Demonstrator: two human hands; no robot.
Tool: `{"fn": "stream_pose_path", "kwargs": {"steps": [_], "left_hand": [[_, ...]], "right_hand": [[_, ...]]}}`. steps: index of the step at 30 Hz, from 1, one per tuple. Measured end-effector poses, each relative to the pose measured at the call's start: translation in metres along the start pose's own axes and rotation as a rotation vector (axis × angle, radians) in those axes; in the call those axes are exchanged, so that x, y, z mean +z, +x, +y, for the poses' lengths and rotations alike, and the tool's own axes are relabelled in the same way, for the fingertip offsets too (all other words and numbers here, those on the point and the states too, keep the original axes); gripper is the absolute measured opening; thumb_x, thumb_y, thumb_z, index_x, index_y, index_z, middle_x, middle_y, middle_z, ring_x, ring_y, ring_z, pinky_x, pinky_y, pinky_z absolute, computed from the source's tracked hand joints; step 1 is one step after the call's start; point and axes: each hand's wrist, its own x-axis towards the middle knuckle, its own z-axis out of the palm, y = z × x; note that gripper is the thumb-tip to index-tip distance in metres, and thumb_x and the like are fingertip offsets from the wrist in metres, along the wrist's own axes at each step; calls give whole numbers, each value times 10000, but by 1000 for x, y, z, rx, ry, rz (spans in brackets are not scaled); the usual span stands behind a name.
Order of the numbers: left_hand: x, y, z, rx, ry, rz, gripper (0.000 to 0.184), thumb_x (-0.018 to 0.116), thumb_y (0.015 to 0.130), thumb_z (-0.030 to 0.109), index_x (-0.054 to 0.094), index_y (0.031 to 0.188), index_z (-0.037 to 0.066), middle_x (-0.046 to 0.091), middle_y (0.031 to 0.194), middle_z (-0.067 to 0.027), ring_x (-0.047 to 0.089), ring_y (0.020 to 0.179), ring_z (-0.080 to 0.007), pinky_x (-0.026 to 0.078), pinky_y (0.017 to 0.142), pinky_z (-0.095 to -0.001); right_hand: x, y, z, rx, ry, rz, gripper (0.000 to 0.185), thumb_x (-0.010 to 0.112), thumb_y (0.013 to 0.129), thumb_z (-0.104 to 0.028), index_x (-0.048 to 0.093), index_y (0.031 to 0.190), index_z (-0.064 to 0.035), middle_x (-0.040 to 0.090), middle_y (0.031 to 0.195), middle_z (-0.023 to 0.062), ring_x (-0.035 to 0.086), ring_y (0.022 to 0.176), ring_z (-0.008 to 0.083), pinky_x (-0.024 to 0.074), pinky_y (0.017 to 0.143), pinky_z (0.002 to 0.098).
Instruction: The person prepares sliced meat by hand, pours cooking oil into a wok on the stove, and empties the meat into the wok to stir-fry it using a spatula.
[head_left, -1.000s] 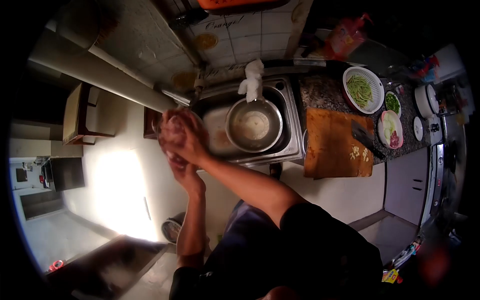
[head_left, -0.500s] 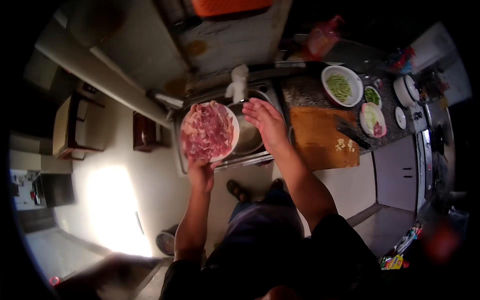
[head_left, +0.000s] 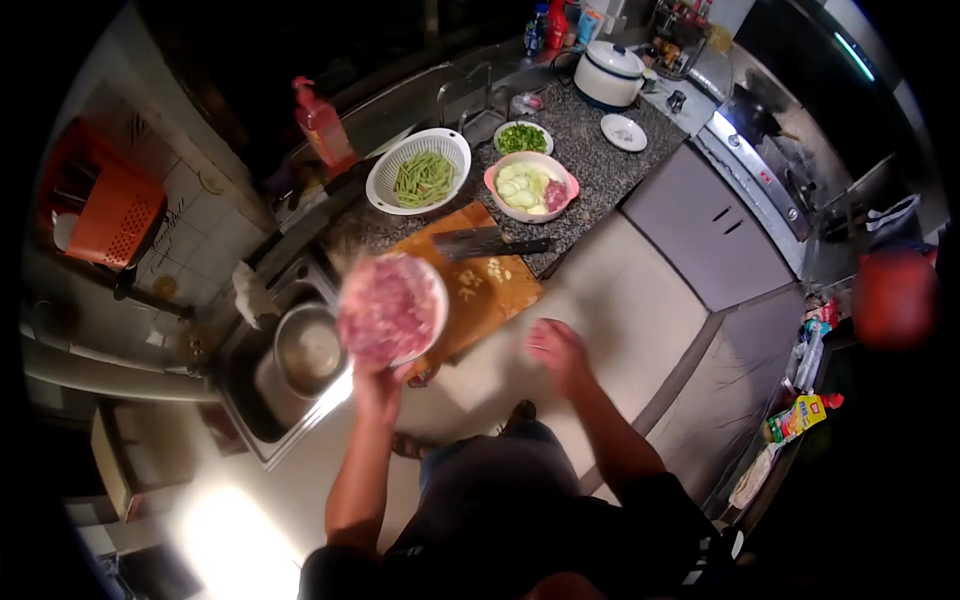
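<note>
My left hand (head_left: 378, 392) grips the near edge of a white plate (head_left: 436, 318) heaped with raw sliced meat (head_left: 390, 305). Motion blurs the meat a little. The plate is held up over the left part of a wooden cutting board (head_left: 508, 288), beside the sink. Off to the right, above the floor, my right hand (head_left: 558, 352) is empty, its fingers loosely bent and slightly blurred. On the board lie a dark-bladed cleaver (head_left: 490, 246) and chopped garlic pieces (head_left: 468, 288).
A metal bowl (head_left: 308, 350) sits in the sink (head_left: 250, 385) at left. Along the counter stand a white colander (head_left: 378, 188) of green beans, a pink-rimmed bowl (head_left: 525, 212) of sliced vegetable and meat, a plate of chopped greens (head_left: 523, 138), a small white plate (head_left: 624, 132) and a white pot (head_left: 608, 75).
My view has turned right toward the counter and stove. The plate of meat has gone from over the sink to beside the cutting board. My right hand has drawn back from the sink, fingers less stretched.
</note>
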Motion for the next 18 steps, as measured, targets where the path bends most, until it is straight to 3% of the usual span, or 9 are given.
{"fn": "stream_pose_path", "kwargs": {"steps": [2,7,10,13,16,17,18], "left_hand": [[46,5,-34,-108,1,-71,683,452,657,-7,293,1312,107,425,1267,-126,481,1112,-302,501,843,-468],[122,73,-155,-251,8,-219,692,415,668,-27,271,1320,154,436,1257,-108,481,1122,-291,489,869,-455],[191,100,-208,-292,-13,-339,679,396,675,-54,282,1312,155,445,1251,-97,529,1055,-269,538,768,-421],[251,131,-261,-320,-47,-305,655,375,679,-75,307,1291,149,455,1235,-91,559,993,-254,557,694,-410],[299,179,-316,-382,-29,-223,629,390,688,-70,334,1277,143,445,1238,-92,525,1044,-275,547,749,-434],[316,197,-333,-364,-82,-190,614,381,665,-91,367,1236,134,525,1088,-82,572,857,-211,563,670,-432],[331,215,-350,-401,-85,-210,614,381,665,-91,367,1236,134,525,1088,-82,572,857,-211,563,670,-432]], "right_hand": [[-102,-6,17,31,1,122,315,536,873,-302,544,1013,-20,578,853,51,563,786,139,469,703,266],[-232,-65,-28,57,69,507,297,552,860,-270,536,1030,-27,582,862,51,569,805,147,470,728,297],[-286,-81,-26,61,129,628,275,545,860,-258,528,1034,-45,577,847,34,563,802,151,458,728,306],[-305,-77,-34,75,300,690,214,546,856,-250,530,973,-73,561,816,2,547,747,126,429,652,266],[-320,-52,-49,132,271,748,224,543,857,-249,533,987,-67,562,818,10,548,738,123,443,651,267],[-324,-41,-54,117,203,748,211,557,858,-301,550,932,-104,571,793,-6,549,735,121,430,646,250],[-332,-26,-57,132,199,770,217,565,851,-296,549,935,-97,572,789,2,552,725,123,438,639,254]]}}
